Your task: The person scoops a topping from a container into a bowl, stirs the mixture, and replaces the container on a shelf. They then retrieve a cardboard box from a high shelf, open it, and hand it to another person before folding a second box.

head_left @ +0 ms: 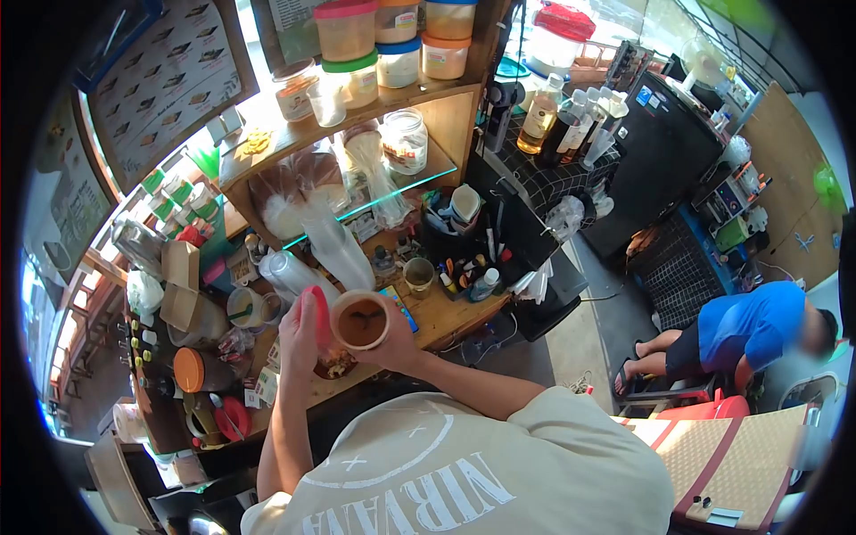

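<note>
Tub (359,295), uncovered: right grip (399,345) closed around its side; left grip (301,328) clasping pink lid (318,306). Step judged: lid handling; next move calls for level tub.

The wooden bench (456,323) carries a clear cup (419,276) and a small bottle (484,285); the shelf (287,135) above it bears stacked tubs (346,36) with coloured lids (350,61) (pink, green, blue, orange).

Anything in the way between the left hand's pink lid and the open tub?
Nothing visible: the left hand holds the pink lid on edge beside the tub, which sits uncovered in the right hand.
</note>
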{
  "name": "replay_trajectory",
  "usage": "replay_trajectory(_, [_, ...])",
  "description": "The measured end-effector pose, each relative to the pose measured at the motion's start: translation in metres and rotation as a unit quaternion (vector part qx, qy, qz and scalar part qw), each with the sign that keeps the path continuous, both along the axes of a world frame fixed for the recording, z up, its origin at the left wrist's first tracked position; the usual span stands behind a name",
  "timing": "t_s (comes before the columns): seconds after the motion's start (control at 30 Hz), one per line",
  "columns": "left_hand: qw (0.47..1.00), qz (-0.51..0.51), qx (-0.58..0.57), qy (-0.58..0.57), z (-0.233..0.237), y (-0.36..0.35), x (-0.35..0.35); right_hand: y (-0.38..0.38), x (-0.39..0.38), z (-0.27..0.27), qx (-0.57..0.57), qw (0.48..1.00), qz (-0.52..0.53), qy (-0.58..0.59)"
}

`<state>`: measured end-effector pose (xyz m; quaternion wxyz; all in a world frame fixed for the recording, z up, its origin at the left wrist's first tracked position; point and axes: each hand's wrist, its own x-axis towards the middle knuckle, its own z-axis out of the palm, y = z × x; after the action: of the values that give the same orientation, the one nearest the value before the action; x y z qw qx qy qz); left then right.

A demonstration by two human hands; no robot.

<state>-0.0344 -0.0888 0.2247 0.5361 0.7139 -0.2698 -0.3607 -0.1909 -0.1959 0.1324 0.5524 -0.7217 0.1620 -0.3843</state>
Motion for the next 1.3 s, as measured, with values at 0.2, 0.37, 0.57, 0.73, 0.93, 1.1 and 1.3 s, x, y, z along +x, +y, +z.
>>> replay_trajectory(0.2, [0.917,0.18,-0.158,0.318,-0.059,-0.016,-0.053,0.009,0.015,0.002,0.155,0.981,0.104,-0.06])
replay_trajectory(0.37, [0.98,0.09,0.002,0.175,-0.064,0.018,-0.02,0.0,0.014,-0.007,0.13,0.988,0.078,-0.032])
replay_trajectory(0.57, [0.946,-0.003,-0.067,-0.316,0.031,0.02,-0.026,-0.007,0.008,-0.014,0.016,0.999,0.049,-0.003])
replay_trajectory(0.73, [0.857,-0.159,0.027,-0.489,0.025,-0.007,-0.037,-0.003,0.007,-0.012,-0.027,0.996,0.082,0.029])
replay_trajectory(0.93, [0.86,-0.15,0.084,-0.48,0.023,0.004,-0.031,-0.002,-0.004,-0.024,0.024,0.995,0.073,0.058])
replay_trajectory(1.1, [0.87,-0.066,0.067,-0.485,-0.002,0.016,-0.025,0.0,-0.01,-0.032,-0.003,0.995,0.083,0.063])
replay_trajectory(1.3, [0.956,0.056,0.07,-0.279,-0.032,0.023,-0.035,0.002,-0.011,-0.038,-0.008,0.992,0.083,0.096])
